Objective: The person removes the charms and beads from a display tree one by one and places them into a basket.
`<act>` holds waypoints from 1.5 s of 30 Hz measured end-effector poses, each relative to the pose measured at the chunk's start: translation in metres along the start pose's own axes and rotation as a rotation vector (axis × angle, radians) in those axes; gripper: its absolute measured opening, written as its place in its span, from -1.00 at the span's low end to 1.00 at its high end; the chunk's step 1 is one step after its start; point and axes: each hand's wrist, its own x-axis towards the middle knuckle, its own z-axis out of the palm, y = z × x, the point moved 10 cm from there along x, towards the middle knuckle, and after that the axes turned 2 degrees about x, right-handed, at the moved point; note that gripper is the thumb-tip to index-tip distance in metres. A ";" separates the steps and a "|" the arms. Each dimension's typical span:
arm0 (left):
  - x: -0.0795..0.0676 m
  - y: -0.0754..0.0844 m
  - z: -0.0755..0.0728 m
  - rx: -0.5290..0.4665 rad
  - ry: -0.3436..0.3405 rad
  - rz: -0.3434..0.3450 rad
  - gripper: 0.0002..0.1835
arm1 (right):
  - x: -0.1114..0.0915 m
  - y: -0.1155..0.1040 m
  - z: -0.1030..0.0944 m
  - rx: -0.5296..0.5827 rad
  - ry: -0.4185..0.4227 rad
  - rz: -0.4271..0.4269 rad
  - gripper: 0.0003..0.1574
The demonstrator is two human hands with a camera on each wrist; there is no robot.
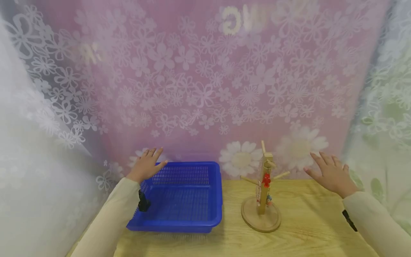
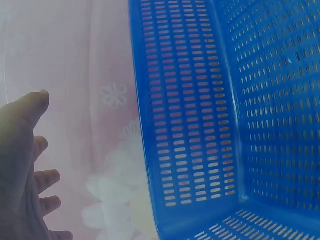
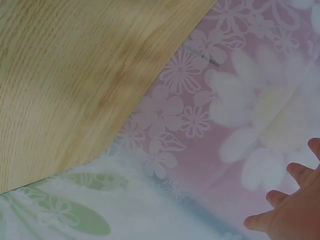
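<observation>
It looks like a small curtained-off booth: a pink flower-printed curtain [image 1: 199, 82] stands behind a wood-grain surface [image 1: 302, 217], with paler sheets [image 1: 35, 171] along both sides. Whether this is inside a home or a workplace cannot be told.

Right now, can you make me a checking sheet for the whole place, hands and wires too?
Surface: pale wood table.
Job's things: blue basket, on the left; wooden stand, on the right, with small trinkets hanging on it.
Clutter: nothing seen.
Hands: left hand beside the basket, right hand right of the stand; both have fingers apart and hold nothing.
Cables: nothing seen.
Surroundings: flowery sheets.
</observation>
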 end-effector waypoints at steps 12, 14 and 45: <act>-0.001 0.025 -0.003 0.013 0.023 0.058 -0.28 | -0.005 -0.016 -0.008 0.012 0.036 -0.041 -0.01; -0.002 0.029 -0.004 -0.003 0.025 0.057 -0.28 | -0.006 -0.018 -0.010 0.023 0.049 -0.045 -0.02; -0.023 0.098 0.004 -0.284 0.015 0.127 -0.31 | -0.042 -0.086 -0.035 0.399 0.214 -0.296 -0.23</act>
